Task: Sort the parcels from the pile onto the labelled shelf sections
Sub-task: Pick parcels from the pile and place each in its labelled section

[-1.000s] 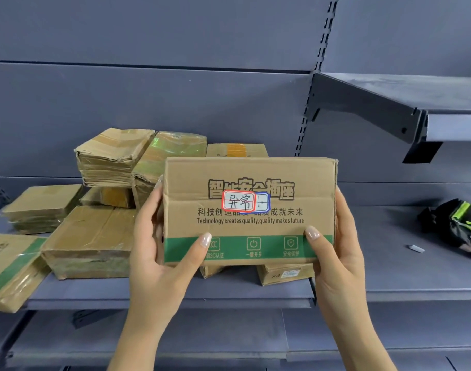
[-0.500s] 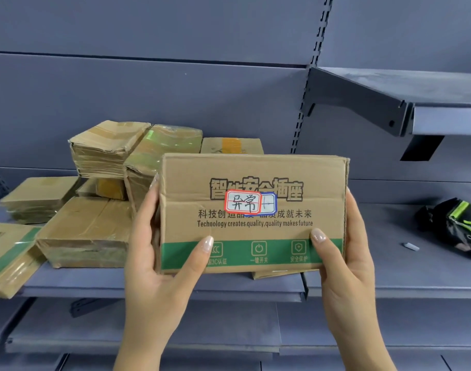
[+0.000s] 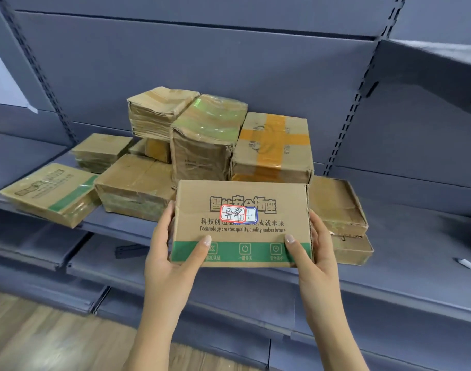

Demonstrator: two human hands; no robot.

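Together, left hand and right hand grip one parcel before a nine-parcel pile.

The box you hold is plain brown cardboard, matt and a little rough, with a flat printed green band along its lower edge. On its front there is a small sticker of smooth white paper (the red border looks printed). In the pile behind, the tall parcel is cardboard wrapped in clear film, which shines greenish. The square parcel next to it carries glossy orange tape crossed over dull cardboard. The shelf looks like painted metal, grey and matt. The floor below shows a smooth wood grain.
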